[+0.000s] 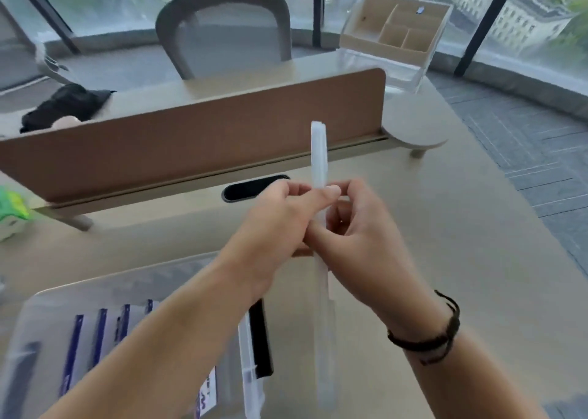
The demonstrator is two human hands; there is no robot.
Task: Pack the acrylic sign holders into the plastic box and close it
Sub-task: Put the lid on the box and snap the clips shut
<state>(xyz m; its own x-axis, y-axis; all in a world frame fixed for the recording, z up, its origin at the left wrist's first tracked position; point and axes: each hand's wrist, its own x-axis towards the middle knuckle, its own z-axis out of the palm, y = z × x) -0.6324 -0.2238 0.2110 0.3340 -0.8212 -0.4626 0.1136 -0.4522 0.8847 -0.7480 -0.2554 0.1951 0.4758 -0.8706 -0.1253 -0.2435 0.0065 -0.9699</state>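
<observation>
A big tan desk (445, 227) sits by tall windows. Below the left hand (280, 227) is the clear box (41, 339) with blue-edged holders inside. Both hands pinch one thin, see-through holder (319, 154), seen edge-on, above the desk. The right hand (359, 243) touches the left.

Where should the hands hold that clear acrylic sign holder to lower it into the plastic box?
Probably pinch the acrylic sign holder across its two broad faces, near mid-length, coming from either side. It is seen edge-on and upright: the thin edge gives little purchase, the flat faces do. The left hand and right hand already pinch it there, above the plastic box.
</observation>
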